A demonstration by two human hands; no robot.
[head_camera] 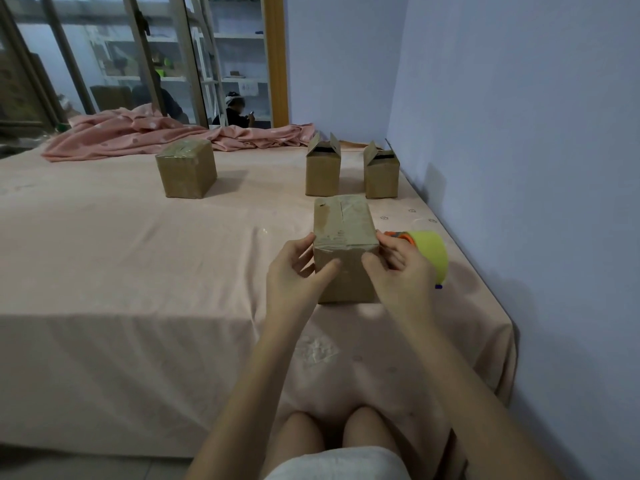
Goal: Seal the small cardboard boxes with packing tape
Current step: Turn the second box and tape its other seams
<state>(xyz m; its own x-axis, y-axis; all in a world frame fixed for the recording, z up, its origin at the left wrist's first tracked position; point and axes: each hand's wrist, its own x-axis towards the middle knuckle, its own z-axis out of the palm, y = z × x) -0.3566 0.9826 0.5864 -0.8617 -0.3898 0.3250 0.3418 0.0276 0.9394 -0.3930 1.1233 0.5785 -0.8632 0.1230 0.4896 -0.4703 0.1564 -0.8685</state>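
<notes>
The taped box (344, 244) sits on the bed (138, 258) at twelve o'clock from me. My left hand (294, 275) and right hand (398, 271) grip its sides, fingers (325, 271) curled onto the near face. Tape dispenser (427, 252) at three o'clock, just beside it. Two open boxes (322, 171) behind.

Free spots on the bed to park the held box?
Widest bare patch: bed left of the hands, in front of the sealed box. A narrower gap runs between that box and the open boxes. Crowded on the right: held box, tape dispenser, wall.
</notes>
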